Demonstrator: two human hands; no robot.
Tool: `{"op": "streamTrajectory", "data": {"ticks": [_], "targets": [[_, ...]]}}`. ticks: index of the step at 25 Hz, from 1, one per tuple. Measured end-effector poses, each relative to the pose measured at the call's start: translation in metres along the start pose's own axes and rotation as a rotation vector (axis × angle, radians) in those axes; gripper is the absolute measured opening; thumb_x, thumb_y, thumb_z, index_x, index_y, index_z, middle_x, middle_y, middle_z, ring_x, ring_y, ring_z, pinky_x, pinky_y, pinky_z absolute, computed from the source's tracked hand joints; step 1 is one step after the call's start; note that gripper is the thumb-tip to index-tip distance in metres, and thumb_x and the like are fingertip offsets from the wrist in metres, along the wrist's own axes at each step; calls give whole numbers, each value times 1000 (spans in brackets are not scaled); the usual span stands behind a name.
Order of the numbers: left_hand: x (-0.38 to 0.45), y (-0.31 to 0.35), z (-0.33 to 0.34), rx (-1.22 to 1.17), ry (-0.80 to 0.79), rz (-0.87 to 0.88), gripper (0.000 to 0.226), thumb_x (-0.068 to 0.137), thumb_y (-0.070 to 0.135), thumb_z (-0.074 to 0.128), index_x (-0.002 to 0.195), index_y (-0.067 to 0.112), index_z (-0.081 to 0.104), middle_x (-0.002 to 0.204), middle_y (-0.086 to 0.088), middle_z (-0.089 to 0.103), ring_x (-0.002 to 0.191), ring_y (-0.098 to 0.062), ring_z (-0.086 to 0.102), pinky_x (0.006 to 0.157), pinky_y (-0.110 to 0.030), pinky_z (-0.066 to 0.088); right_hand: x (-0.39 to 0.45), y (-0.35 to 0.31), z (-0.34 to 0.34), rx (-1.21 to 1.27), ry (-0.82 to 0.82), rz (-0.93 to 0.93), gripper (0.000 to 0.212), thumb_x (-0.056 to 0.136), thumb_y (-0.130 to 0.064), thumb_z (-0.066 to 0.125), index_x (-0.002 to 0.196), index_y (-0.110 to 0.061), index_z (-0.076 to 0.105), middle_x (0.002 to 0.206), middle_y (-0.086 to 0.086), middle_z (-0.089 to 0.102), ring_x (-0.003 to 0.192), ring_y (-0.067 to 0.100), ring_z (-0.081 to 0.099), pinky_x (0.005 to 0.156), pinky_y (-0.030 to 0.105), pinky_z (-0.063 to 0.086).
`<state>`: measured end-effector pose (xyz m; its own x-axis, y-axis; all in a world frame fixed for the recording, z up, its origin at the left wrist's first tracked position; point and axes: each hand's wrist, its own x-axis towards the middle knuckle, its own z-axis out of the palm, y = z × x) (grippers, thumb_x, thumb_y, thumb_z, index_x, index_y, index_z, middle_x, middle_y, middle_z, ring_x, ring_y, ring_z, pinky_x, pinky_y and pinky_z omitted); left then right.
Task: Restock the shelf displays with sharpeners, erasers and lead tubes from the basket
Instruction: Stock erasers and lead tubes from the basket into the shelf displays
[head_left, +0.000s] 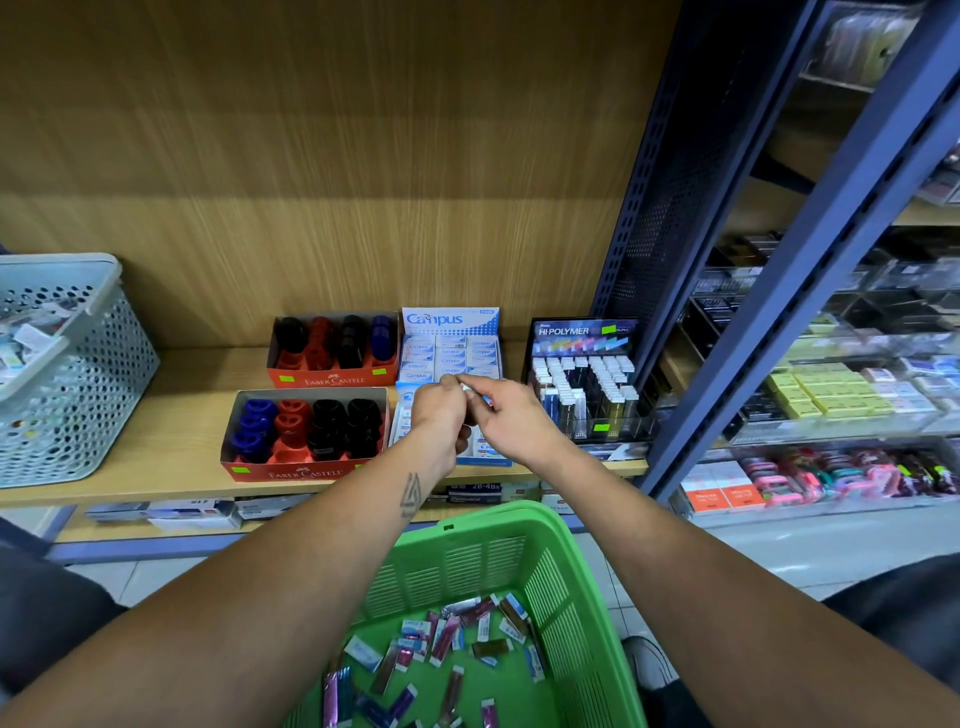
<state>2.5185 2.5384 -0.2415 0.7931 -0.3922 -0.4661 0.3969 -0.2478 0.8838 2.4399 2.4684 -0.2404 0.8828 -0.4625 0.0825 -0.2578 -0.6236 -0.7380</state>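
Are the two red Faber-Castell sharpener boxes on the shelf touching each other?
Apart. The head view shows a strip of bare wooden shelf between the back sharpener box and the front sharpener box.

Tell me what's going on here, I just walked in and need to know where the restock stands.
A person is restocking a shelf. Both hands, left hand and right hand, meet over the front eraser box, fingers pinching a small white eraser. Behind it sits the Campus eraser box, with two Faber-Castell sharpener boxes to the left and the Hi-Polymer lead display to the right. The green basket below still holds loose erasers and lead tubes.
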Motion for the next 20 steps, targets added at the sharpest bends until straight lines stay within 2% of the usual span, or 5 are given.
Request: {"op": "streamTrajectory", "data": {"ticks": [3, 6, 11, 17, 20], "targets": [[4, -5, -2, 163, 5, 34, 45, 105, 32, 29, 72, 10, 51, 53, -7, 46, 40, -16, 35, 38, -14, 22, 1, 6, -5, 3, -13, -73, 25, 97, -14, 59, 118, -11, 71, 111, 4, 71, 107, 19, 62, 96, 33, 47], [2, -2, 4, 269, -55, 62, 43, 106, 36, 25, 80, 11, 48, 56, -6, 46, 41, -15, 36, 38, -15, 23, 2, 8, -22, 184, -56, 22, 18, 91, -3, 64, 107, 1, 72, 91, 7, 67, 82, 14, 59, 78, 24, 49], [-6, 26, 32, 215, -266, 54, 27, 103, 18, 37, 86, 7, 56, 56, -9, 52, 42, -16, 41, 40, -18, 31, 4, 22, -72, 413, -25, 68, 14, 88, 3, 69, 102, 6, 70, 86, 14, 69, 77, 17, 65, 79, 29, 56], [1, 47, 81, 159, -281, 58, 30, 106, 25, 34, 86, 10, 51, 56, -4, 45, 36, -10, 33, 36, -13, 20, 13, 33, -129, 266, 60, 89, 27, 85, -9, 77, 110, -3, 70, 94, 12, 71, 81, 14, 63, 83, 29, 56], [3, 51, 102, 178, -281, 100, 33, 107, 26, 33, 86, 10, 52, 58, -6, 48, 37, -12, 39, 36, -15, 25, 18, 43, -145, 193, 77, 102, 22, 82, -9, 79, 103, -5, 73, 86, 9, 70, 75, 12, 61, 80, 31, 56]]}}
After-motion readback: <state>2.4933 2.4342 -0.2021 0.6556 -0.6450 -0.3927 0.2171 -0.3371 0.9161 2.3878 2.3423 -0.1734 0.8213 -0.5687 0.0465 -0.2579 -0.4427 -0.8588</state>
